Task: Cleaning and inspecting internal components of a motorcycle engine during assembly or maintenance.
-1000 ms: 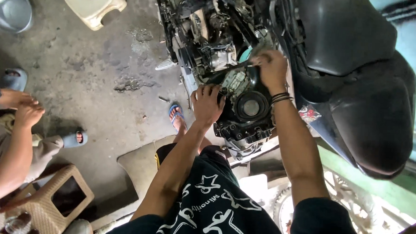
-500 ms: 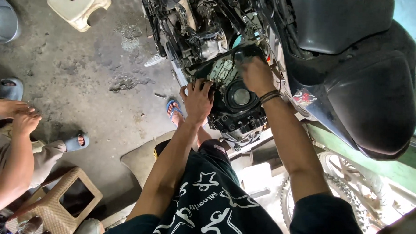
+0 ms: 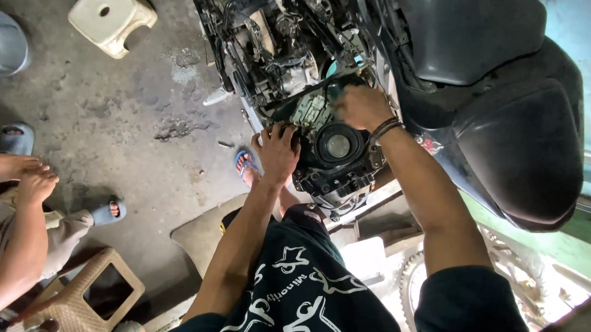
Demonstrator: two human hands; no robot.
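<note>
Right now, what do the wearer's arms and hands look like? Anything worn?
Both hands are bare, no gloves. The right hand has dark bands around its wrist, like a bracelet. The left hand shows nothing at the wrist. Dark short sleeves end at the upper arms; forearms uncovered.

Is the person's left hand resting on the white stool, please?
No, the left hand lies on the dark engine cover of the motorbike, while the white stool stands apart on the floor.
</note>
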